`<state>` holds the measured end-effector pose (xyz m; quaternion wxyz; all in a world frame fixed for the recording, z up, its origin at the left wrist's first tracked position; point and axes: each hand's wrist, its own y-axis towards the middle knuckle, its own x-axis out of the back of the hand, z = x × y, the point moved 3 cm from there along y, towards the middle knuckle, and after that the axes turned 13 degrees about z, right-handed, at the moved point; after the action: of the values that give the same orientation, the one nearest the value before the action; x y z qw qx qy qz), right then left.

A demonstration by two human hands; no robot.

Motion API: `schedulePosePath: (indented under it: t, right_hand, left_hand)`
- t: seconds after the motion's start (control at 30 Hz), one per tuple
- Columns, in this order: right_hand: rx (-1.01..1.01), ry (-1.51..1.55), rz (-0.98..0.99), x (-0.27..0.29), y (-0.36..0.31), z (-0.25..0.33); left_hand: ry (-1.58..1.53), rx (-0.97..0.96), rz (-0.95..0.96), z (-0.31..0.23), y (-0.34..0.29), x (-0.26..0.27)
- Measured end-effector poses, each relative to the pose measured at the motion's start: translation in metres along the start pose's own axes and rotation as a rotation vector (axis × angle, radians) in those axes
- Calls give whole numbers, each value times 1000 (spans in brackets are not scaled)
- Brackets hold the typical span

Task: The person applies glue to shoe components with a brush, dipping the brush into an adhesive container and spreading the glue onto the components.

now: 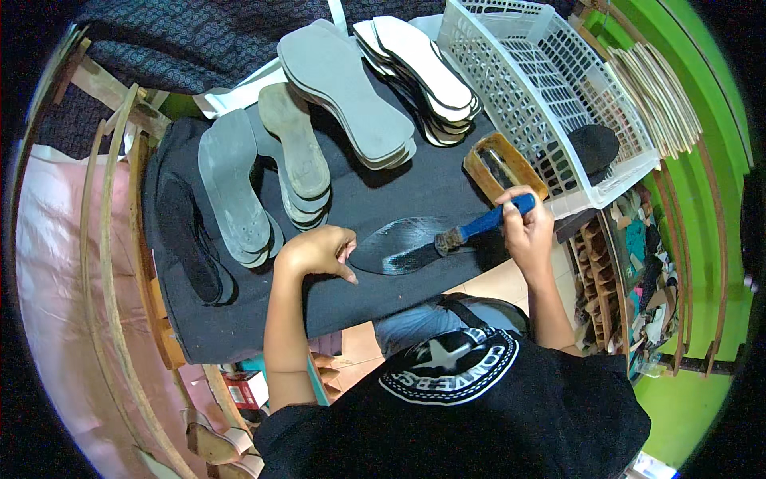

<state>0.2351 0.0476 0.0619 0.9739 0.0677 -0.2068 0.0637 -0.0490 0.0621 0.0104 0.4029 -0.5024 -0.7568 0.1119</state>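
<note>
A black insole [399, 249] lies on the dark cloth in front of me, a wet-looking shine spread over its surface. At its left end, the fingers of my left hand [317, 249] are curled in and pinch the edge. My right hand [527, 231] grips the blue handle of a brush [487, 220]. The dark, crusted head of that brush rests on or just over the insole's right part, hiding some of it. Just beyond my right hand stands a yellowish-brown open container [476, 171] with a whitish, wet-looking inside.
Grey sole-shaped pieces [343, 92] lie in stacks along the far side, beside white-topped ones [423, 68]. More grey pieces [233, 188] and black insoles [191, 247] lie at the left. A white plastic crate [550, 104] at the far right holds a black piece [594, 149].
</note>
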Motion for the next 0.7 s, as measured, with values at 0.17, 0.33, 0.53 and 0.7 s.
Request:
schedulePosePath:
  t: [0.17,0.33,0.53,0.7]
  right_hand:
    - [48,224,235,-49,2,10]
    - [140,-40,85,-29,6,10]
    - [255,-142,66,-25,13,25]
    - [269,-95,227,-63,16,30]
  left_hand:
    - [-57,-10,13,1,3,1]
    - [-32,10,0,0,0,0]
    - [12,4,-7,-1,-2,-1]
    - [0,-13,-12,2,4,0]
